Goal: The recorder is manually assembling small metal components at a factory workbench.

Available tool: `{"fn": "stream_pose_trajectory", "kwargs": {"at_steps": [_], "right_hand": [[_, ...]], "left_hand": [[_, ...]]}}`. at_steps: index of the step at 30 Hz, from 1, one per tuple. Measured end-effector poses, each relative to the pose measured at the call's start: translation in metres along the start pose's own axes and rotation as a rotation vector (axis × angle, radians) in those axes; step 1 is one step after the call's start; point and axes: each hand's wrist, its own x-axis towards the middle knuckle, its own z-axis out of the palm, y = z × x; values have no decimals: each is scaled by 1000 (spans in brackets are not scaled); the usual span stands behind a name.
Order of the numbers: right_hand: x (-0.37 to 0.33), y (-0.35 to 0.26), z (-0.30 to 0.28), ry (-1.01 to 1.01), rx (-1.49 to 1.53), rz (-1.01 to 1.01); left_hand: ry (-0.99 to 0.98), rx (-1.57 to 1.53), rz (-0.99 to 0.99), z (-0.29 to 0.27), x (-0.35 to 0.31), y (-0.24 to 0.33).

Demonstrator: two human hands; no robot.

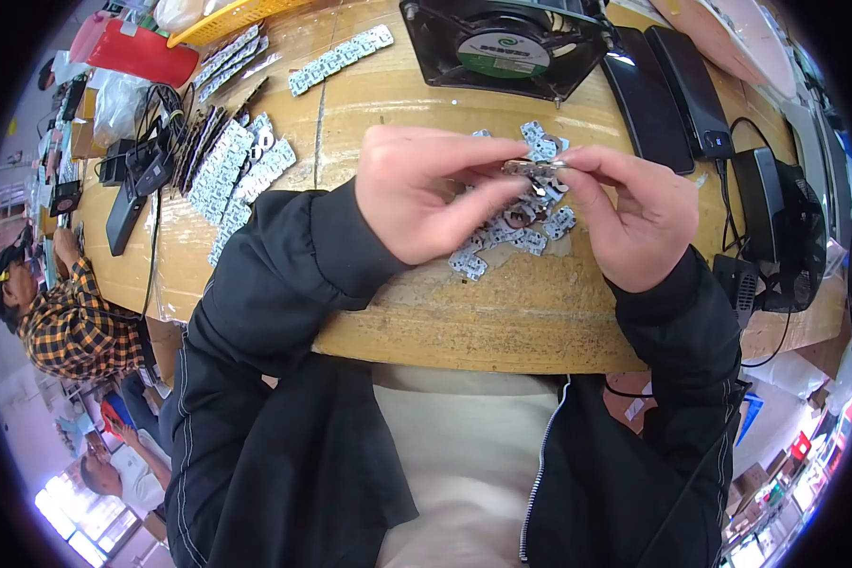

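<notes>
Small metal-and-white circuit piece (532,168) pinched at both ends, held just above the counter (502,322) near picture centre, toward 1 o'clock. Left hand (426,194) closed on its left end, thumb and forefinger pressed together, other fingers curled under. Right hand (630,213) closed on its right end in the same pinch, remaining fingers folded. Both wrists in black jacket sleeves.

Directly beneath and around the hands, a loose heap of small white pieces (516,232), too overlapped to count exactly, roughly a dozen showing.

At 10 o'clock from the heap, rows of long white strips (232,170) fanned on the counter, several stacks, exact count hidden by overlap. At 11 o'clock, one single white strip (341,59) lying slantwise alone.

At 12 o'clock, one square black fan (504,43) with a round green-and-white label at its hub. At 1 o'clock, two flat black slabs (670,90) side by side. At 3 o'clock, one black desk fan (788,237) on the counter edge.

Far at 10 o'clock, one red box (142,52), one yellow basket (227,17), black cables and adapters (137,170). At 8 o'clock, another person in a checked shirt (62,322).
</notes>
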Motion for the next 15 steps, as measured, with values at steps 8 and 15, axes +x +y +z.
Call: {"fn": "stream_pose_trajectory", "kwargs": {"at_steps": [8, 15], "right_hand": [[-8, -2, 7, 88, -2, 83], [-6, 6, 20, 229, -1, 3]], "left_hand": [[116, 224, 8, 5, 0, 11], [194, 144, -86, 12, -3, 6]]}}
